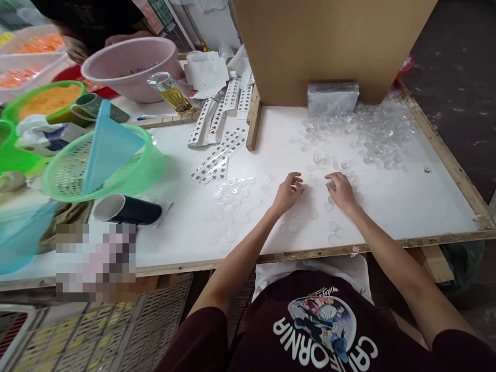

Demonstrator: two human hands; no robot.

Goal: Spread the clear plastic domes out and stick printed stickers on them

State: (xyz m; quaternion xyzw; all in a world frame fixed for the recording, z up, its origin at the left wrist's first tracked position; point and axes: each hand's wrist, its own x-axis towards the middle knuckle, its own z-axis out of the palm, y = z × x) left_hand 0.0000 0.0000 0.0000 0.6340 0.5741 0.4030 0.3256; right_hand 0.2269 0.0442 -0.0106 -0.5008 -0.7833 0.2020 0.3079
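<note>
Judging from how they lie, some clear round discs (235, 190) seem already spread out, left of the left hand (289, 194), which curls loosely with parted fingers, while a bigger heap (382, 132) seems left beyond the right hand (342, 191), narrowly curled beside more loose discs (328, 206), holding I cannot tell what.

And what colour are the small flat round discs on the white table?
The discs look clear and colourless, with shiny highlights; best seen in the head view.
</note>
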